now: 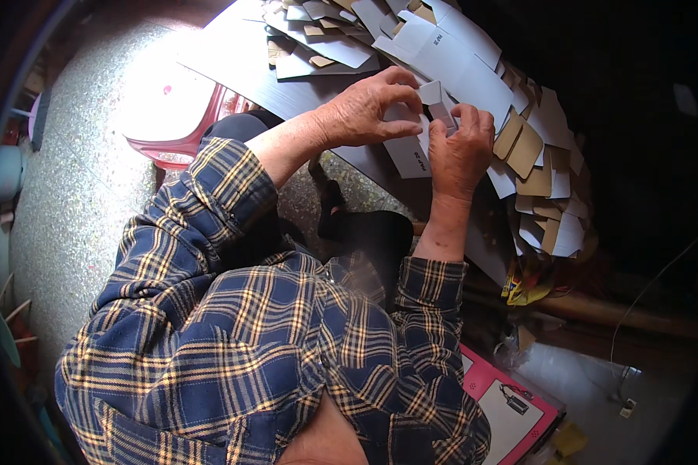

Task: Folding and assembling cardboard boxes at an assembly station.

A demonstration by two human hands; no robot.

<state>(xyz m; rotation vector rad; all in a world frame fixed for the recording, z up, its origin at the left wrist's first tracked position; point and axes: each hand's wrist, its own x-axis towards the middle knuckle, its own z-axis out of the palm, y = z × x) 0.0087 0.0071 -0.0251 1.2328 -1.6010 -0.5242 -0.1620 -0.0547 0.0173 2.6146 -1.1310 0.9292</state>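
Note:
A small white cardboard carton [408, 157], partly folded up, is between my two hands over the table's near edge. One end flap [433, 94] stands up and catches the light. My left hand [374, 108] has its bent fingers and thumb around the carton's left side. From the right, my right hand [463, 149] pinches the carton's edge by the flap, fingers curled and thumb raised. The hands hide part of the carton's middle. Just beyond them lies a larger flat white carton sheet [450, 62].
Flat carton blanks, white outside and brown inside, pile up at the far side [318, 35] and along the right [547, 155] of the dark table [306, 97]. A red stool [171, 139] stands left. A yellow wrapper [529, 291] and a pink-edged box [512, 403] are at lower right.

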